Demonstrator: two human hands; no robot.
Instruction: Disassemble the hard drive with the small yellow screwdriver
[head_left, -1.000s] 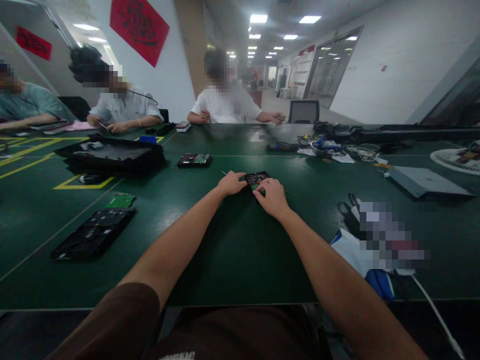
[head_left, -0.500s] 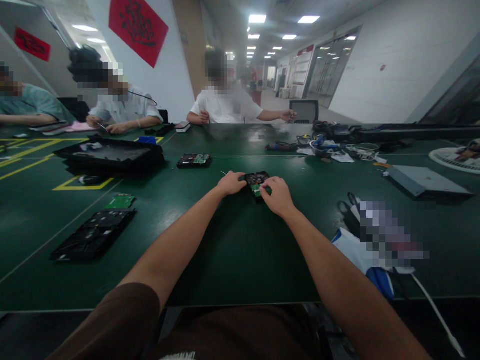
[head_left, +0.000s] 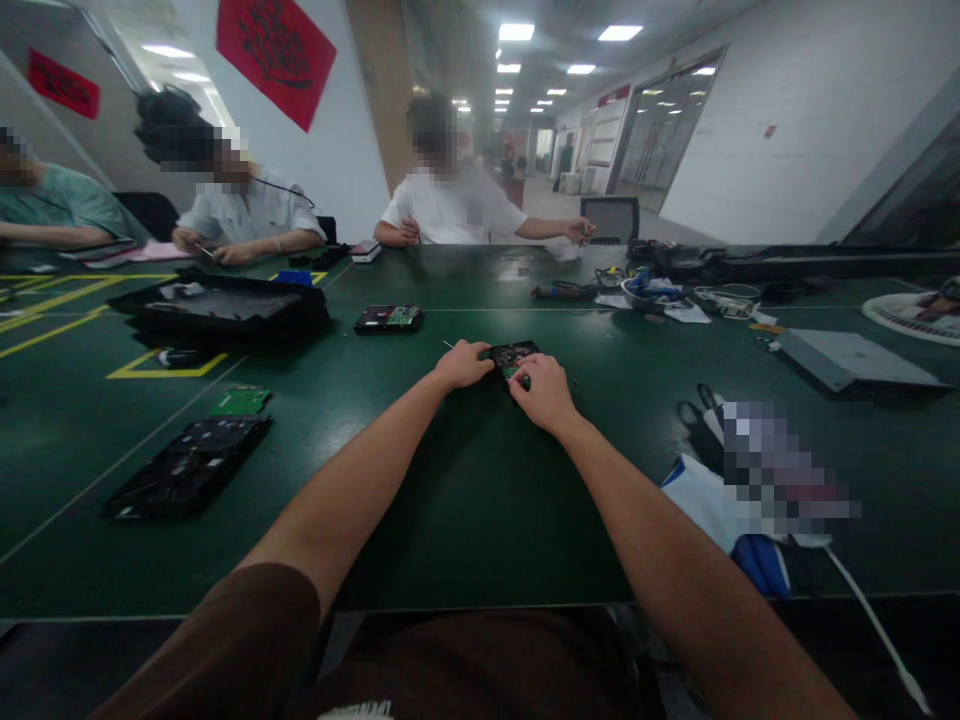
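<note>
A black hard drive (head_left: 513, 351) rests on the green table in front of me. My left hand (head_left: 463, 367) is closed on its left edge, and a thin pale rod (head_left: 448, 345) pokes out beside that hand; its other end is hidden. At the near end of the drive, the fingers of my right hand (head_left: 545, 392) are pinched on a small green circuit board (head_left: 511, 371), which they partly cover. Whether the board is lifted off the drive, I cannot tell.
Another drive (head_left: 388, 319) lies farther back. At left are a black drive (head_left: 191, 465), a loose green board (head_left: 241, 401) and black trays (head_left: 225, 305). To the right sit a grey metal box (head_left: 859, 358) and a blue-white pouch (head_left: 701, 500). Several people sit across the table.
My right hand has shifted slightly left and towards me, its fingertips now lower over the circuit board. The left hand and the drive have hardly moved.
</note>
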